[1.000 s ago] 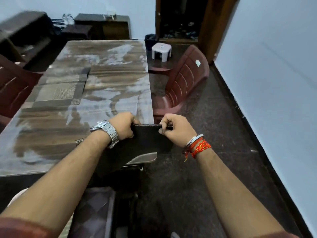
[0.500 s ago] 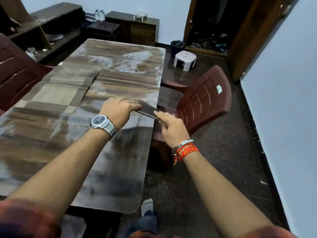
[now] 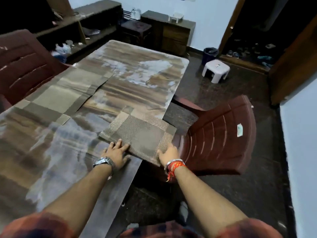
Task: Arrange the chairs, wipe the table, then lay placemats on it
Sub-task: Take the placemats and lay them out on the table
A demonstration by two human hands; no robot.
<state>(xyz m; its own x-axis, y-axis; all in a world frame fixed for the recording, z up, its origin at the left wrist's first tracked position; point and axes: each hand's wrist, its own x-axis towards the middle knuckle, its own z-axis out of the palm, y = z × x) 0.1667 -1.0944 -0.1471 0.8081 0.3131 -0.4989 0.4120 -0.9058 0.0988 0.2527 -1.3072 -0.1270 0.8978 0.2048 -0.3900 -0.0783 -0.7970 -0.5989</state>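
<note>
placemat (image 3: 139,134): brown woven, lying flat, overhanging table (image 3: 51,143) edge | left hand (image 3: 116,154): pressing near edge, fingers spread | right hand (image 3: 169,154): open, touching near corner

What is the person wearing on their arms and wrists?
The left hand has a shiny silver metal watch on its wrist. The right hand wears a silver bangle and red-and-orange threads with a dangling end. Both sleeves are reddish plaid, pushed up near the elbows.

Woven placemat (image 3: 142,134) (matt), glossy table (image 3: 51,134)
</note>
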